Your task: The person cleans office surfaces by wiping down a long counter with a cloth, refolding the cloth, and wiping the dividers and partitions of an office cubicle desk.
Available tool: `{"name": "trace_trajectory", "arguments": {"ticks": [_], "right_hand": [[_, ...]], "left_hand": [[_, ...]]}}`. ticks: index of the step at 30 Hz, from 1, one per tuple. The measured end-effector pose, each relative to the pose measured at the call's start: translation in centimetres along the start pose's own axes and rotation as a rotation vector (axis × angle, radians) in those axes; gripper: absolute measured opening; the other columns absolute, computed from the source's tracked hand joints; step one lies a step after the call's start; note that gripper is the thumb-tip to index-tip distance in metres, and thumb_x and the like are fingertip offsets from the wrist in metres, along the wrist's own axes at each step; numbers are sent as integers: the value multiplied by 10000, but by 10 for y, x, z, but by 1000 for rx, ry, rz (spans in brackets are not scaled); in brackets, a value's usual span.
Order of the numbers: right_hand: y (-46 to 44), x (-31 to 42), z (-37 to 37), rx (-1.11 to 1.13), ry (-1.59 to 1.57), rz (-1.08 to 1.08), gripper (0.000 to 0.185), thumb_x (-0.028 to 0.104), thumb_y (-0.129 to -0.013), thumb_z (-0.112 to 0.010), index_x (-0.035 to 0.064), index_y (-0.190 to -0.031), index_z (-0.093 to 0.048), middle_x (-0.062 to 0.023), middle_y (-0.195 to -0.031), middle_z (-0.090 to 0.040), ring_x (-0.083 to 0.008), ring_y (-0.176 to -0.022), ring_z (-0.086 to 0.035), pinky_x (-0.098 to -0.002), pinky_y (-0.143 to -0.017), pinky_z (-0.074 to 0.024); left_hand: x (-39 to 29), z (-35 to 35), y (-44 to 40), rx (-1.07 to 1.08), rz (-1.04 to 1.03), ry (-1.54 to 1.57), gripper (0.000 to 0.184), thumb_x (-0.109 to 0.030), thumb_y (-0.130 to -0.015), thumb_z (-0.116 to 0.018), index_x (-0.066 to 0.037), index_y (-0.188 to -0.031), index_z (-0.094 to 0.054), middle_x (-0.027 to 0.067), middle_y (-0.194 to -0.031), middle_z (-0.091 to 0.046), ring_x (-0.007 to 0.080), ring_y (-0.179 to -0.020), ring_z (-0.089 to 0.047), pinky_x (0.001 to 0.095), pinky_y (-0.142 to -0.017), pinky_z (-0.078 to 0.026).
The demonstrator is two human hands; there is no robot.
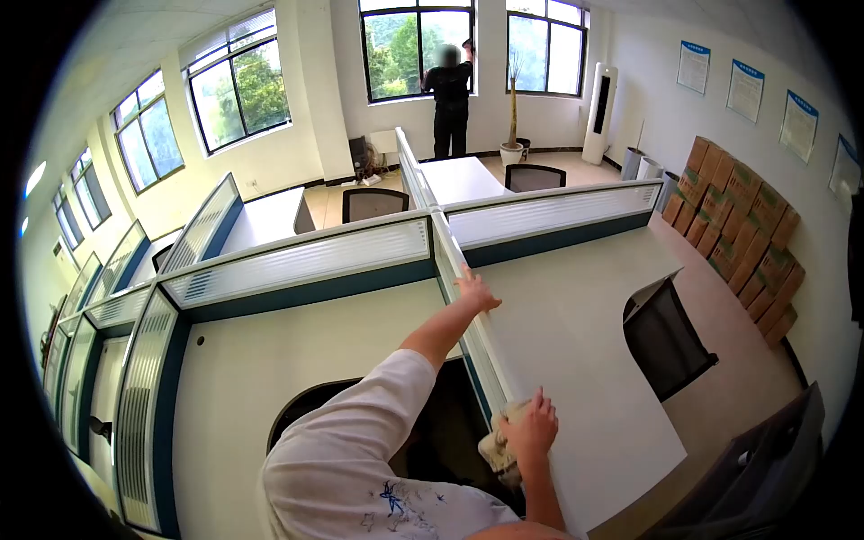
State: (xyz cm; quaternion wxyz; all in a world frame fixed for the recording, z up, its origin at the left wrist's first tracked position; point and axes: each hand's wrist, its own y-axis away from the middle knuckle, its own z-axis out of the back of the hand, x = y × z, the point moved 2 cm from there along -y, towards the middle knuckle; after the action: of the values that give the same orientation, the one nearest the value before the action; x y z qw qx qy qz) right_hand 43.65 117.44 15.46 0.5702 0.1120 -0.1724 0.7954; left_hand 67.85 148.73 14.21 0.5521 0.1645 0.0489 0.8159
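My left hand reaches far out along the desk partition. It rests on the partition's white top edge with the fingers apart. Closer to me, my right hand presses a crumpled beige cloth against the near part of the same partition. The cloth hangs over the edge, and part of it is hidden under the fingers. White desktops lie on both sides, the right one just beside my right hand.
A black mesh chair stands at the right desk. Stacked brown cartons line the right wall. Another person stands at the far window, one arm raised. A cross partition runs ahead, and a dark chair sits below me.
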Motion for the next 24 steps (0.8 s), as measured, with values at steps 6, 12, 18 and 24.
{"name": "trace_trajectory", "arguments": {"ticks": [6, 12, 18, 24], "right_hand": [[-7, 9, -7, -30, -27, -32, 956, 455, -739, -903, -15, -1465, -495, -196, -1266, -648, -354, -1171, -652, -450, -975, -561], [62, -33, 12, -50, 4, -109, 949, 432, -676, -914, -10, -1415, -516, -183, -1235, -639, -368, -1169, -636, -471, -996, -539], [62, -33, 21, -65, 40, -100, 791, 463, -667, -894, 19, -1249, -594, -151, -1152, -648, -353, -1108, -638, -475, -940, -537], [-2, -6, -2, 3, 10, 13, 685, 467, -706, -879, 42, -1179, -624, -143, -1124, -660, -333, -1112, -645, -478, -935, -538]], "left_hand": [[2, -4, 0, -29, -34, 58, 701, -673, -964, -450, -223, -1452, -675, 147, -1602, -459, 552, -1578, -7, 763, -1085, -367], [0, -5, -1, -35, -29, 74, 729, -675, -969, -441, -203, -1488, -638, 147, -1595, -462, 552, -1573, -20, 789, -1103, -339], [2, -4, -3, -30, -35, 48, 689, -656, -948, -473, -238, -1463, -663, 167, -1601, -456, 592, -1560, -30, 794, -1100, -350], [1, -7, -2, -66, -19, 85, 702, -644, -955, -481, -213, -1487, -639, 141, -1608, -450, 557, -1574, -13, 789, -1098, -351]]}}
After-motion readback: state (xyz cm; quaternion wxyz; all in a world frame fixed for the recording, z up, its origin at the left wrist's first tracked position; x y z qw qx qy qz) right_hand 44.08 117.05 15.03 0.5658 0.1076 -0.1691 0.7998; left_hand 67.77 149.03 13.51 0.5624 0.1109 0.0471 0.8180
